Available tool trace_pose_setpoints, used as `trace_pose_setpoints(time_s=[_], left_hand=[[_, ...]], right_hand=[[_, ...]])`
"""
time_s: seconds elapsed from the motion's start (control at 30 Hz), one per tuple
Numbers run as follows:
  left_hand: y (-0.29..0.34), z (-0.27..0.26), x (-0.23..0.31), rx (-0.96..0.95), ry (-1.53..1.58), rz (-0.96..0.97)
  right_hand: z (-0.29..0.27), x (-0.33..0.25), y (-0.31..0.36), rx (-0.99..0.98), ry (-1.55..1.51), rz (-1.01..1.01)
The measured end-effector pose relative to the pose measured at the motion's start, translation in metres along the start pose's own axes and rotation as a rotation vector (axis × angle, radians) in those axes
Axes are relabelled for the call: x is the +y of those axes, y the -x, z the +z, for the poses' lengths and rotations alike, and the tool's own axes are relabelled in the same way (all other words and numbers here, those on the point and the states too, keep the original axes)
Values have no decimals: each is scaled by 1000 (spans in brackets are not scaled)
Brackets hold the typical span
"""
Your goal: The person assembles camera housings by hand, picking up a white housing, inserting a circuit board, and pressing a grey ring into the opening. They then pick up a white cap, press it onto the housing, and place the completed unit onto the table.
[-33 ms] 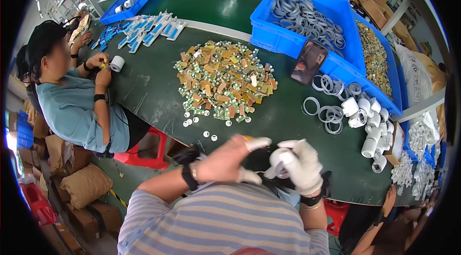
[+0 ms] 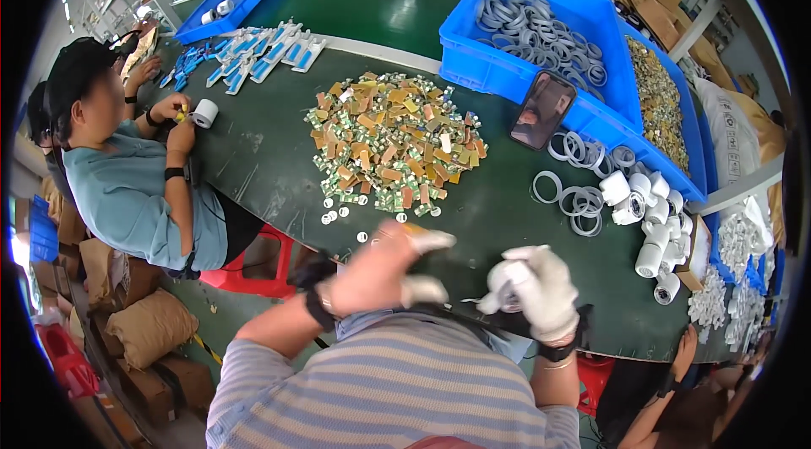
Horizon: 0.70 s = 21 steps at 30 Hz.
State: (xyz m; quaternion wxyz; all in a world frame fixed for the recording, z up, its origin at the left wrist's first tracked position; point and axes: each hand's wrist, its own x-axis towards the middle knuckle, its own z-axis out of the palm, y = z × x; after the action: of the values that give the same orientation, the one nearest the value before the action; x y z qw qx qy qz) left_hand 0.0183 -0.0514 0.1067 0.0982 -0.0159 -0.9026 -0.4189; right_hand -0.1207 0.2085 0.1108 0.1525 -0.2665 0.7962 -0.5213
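Observation:
My right hand (image 2: 547, 293), in a white glove, is closed round a white camera housing (image 2: 505, 287) near the table's front edge. A small pale part sticks out from the housing's left side. Away to its left, my left hand (image 2: 380, 272) is smeared by motion, with white covers on its thumb and forefinger. Those two fingers stand apart, with no held thing between them; a small orange-yellow patch shows by the forefinger. Just beyond that hand are several small white discs (image 2: 362, 237) and a heap of small green and brown circuit boards (image 2: 393, 145).
Grey rings (image 2: 583, 200) and white camera housings (image 2: 650, 259) lie at the right. A blue bin (image 2: 473, 73) of grey rings stands behind, a phone (image 2: 543, 109) leaning on it. Blue-white tubes (image 2: 274, 52) lie far left. A co-worker (image 2: 139, 170) sits left, holding a white housing.
My left hand has moved left, away from the housing. My right hand has shifted slightly right, still holding the housing.

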Motion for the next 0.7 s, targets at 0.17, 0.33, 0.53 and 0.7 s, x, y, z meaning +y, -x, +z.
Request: trace_pose_setpoints(time_s=[0.17, 0.33, 0.53, 0.7], left_hand=[[10, -54, -86, 269, -705, -190], [13, -53, -101, 200, -656, -100], [13, -56, -93, 78, -613, -30], [3, -13, -45, 296, 318, -240]], right_hand=[[-34, 42, -13, 200, 602, -127], [-19, 3, -8, 314, 594, -397], [1, 6, 36, 244, 761, -431], [17, 29, 44, 275, 866, -352]])
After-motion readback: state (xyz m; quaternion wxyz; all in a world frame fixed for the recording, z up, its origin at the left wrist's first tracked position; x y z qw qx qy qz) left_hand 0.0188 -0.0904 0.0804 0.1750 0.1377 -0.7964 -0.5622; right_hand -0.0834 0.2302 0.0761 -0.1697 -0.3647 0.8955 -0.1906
